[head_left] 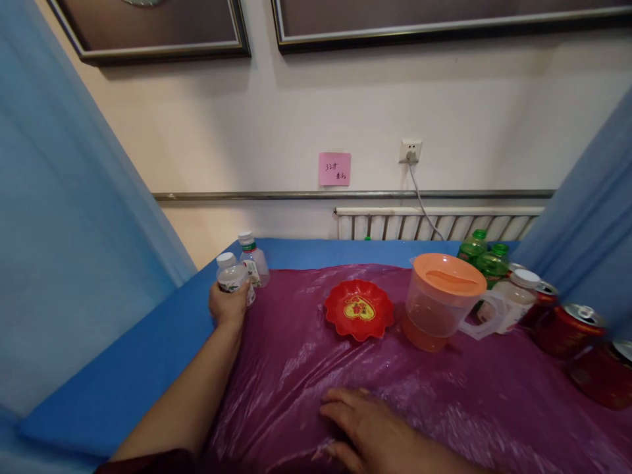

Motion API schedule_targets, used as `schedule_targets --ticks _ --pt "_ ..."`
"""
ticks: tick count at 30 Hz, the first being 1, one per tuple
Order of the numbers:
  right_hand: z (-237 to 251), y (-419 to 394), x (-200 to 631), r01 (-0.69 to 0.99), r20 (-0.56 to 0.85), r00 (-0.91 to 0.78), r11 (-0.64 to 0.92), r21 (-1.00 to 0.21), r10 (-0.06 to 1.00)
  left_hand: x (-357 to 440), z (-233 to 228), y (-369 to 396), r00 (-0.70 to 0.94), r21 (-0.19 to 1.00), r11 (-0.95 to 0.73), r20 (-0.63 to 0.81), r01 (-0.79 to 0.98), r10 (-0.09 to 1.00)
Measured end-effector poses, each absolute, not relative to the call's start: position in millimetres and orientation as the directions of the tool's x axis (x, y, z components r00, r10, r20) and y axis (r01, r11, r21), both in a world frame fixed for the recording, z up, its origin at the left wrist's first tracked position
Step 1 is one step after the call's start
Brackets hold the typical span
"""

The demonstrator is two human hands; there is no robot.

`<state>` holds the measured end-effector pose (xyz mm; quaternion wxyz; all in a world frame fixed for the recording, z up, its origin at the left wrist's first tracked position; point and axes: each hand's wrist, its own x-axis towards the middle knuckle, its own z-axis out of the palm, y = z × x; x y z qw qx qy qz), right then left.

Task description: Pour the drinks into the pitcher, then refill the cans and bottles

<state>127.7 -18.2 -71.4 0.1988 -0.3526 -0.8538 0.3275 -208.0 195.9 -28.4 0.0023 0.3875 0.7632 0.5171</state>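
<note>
At the table's left side, my left hand (229, 303) is wrapped round a clear plastic bottle (232, 275) with a white cap and a printed label. Right behind it stands a second white-capped bottle (254, 260), upright. My right hand (363, 424) lies near the front with fingers apart and holds nothing; it rests on or just over the purple plastic sheet (281, 368). Beyond that hand is a red scalloped plate (340, 309) with a yellow heart-shaped print. To the plate's right stands a clear pitcher (425, 313) with an orange lid.
Two green bottles (494, 263), another white-capped bottle (516, 299) and several red cans (567, 332) line the right side. The blue table (143, 355) shows beyond the sheet. Blue curtains (74, 164) hang at both sides. Behind are a radiator (444, 212) and a plugged-in cord (419, 191).
</note>
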Motion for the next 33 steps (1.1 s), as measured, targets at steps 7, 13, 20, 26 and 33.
schedule_targets --ticks 7,13,20,26,33 --pt "-73 -15 131 0.413 0.226 -0.614 0.552 -0.724 0.756 -124 -2 158 -0.558 0.845 -0.268 0.513 0.463 0.652" --pt "-61 -2 145 0.382 0.377 -0.412 0.532 -0.755 0.83 -38 -16 118 -0.182 0.731 -0.557 0.656 0.395 0.733" --pt "-42 29 158 0.385 0.525 -0.066 0.507 -0.771 0.848 -46 -49 129 0.16 0.31 -0.685 0.832 0.66 0.531" --pt "-30 51 158 0.459 0.599 0.082 0.504 -0.732 0.796 -52 -51 132 0.276 0.163 -0.746 0.861 0.646 0.427" --pt "-17 64 163 0.585 0.62 0.041 0.484 -0.651 0.784 -54 -47 127 0.36 0.116 -0.796 0.847 0.594 0.391"
